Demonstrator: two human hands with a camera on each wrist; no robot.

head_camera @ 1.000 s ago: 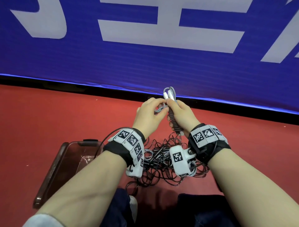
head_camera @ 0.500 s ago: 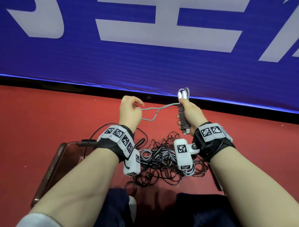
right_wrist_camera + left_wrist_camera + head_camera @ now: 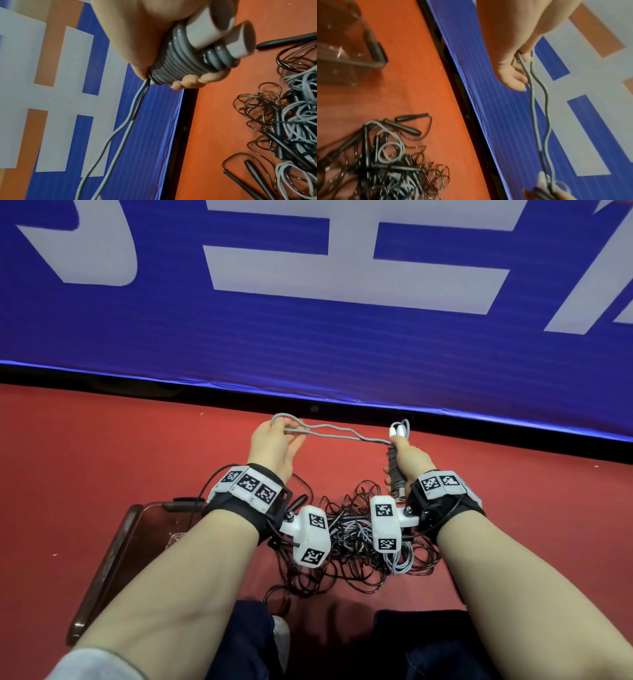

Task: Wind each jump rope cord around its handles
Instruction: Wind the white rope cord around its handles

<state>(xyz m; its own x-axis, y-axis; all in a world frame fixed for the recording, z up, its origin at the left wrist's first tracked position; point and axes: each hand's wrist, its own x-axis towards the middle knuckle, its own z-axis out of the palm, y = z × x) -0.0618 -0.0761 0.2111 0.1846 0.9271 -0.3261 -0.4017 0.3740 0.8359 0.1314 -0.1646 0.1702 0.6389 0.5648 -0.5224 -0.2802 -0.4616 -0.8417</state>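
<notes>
Fig.: head view, near to far. At 6 o'clock, tangled pile of jump ropes, black and grey cords w/ black handles, lies on red floor; clear bin at 8 o'clock, just beside pile. Above pile, R hand at 1 o'clock, fingers wrapped around paired grey handles, held about upright, grey cord coiled tightly along their length. Unwound doubled length of cord runs toward 10 o'clock to L hand, whose fingers pinch its end loop; span nearly taut, slightly wavy. Farthest, 12 o'clock: blue banner w/ white lettering.
</notes>
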